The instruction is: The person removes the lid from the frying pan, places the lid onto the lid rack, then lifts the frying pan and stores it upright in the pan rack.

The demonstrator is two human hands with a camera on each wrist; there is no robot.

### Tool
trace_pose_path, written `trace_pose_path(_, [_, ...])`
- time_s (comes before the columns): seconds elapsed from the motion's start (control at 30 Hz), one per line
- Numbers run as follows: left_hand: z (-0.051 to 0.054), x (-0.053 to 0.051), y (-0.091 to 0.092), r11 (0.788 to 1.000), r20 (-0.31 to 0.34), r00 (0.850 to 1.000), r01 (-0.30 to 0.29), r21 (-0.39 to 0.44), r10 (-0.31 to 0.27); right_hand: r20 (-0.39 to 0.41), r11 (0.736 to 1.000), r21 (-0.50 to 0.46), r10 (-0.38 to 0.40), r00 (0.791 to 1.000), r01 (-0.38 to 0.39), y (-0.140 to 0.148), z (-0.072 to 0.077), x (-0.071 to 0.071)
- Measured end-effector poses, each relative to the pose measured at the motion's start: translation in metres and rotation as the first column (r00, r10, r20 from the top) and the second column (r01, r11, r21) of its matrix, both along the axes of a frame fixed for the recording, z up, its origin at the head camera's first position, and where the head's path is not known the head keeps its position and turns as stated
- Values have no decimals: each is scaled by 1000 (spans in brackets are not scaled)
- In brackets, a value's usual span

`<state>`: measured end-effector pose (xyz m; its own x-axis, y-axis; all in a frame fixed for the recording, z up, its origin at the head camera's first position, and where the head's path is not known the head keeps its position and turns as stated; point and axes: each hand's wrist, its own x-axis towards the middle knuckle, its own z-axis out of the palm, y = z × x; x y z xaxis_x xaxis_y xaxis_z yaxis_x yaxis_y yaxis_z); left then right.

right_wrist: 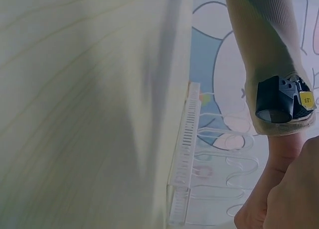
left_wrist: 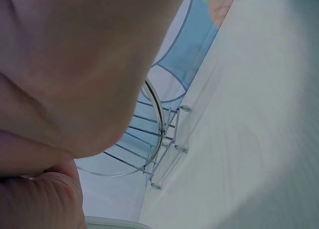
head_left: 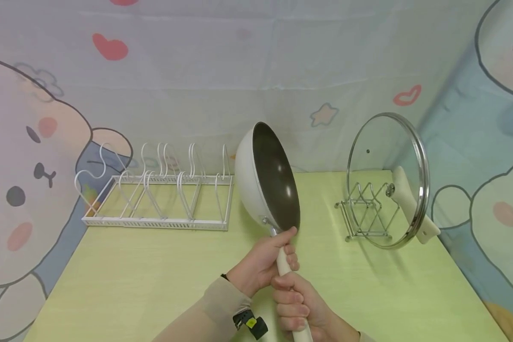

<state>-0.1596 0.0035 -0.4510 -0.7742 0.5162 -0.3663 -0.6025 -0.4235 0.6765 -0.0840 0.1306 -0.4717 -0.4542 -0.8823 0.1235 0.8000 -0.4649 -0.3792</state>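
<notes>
A dark-lined white pan (head_left: 267, 178) is tipped sideways.

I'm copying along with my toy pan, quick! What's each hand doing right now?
Left hand: closed, holding the pan handle.
Right hand: closed, holding the same handle, closer to the person.

hands (head_left: 299, 304): gripping pan handle (head_left: 284, 262) | left: white rack (head_left: 154, 222) | right: lid (head_left: 386, 166) in wire rack (head_left: 369, 233)
</notes>
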Motion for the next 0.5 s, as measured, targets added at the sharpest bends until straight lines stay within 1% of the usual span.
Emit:
trace_pose_path(0.2, [0, 1, -1, 1000, -19, 1000, 5, -5, -5, 25, 999, -50, 19, 1000, -18, -2, 1, -1])
trace_pose_path(0.37, [-1, 2, -1, 1000, -14, 1000, 1, -23, -2, 32, 997, -74, 29, 999, -27, -1, -2, -1])
trace_pose_path(0.5, [0, 3, -1, 1000, -21, 1000, 1, -14, -1, 35, 993, -111, 44, 998, -40, -1, -4, -2])
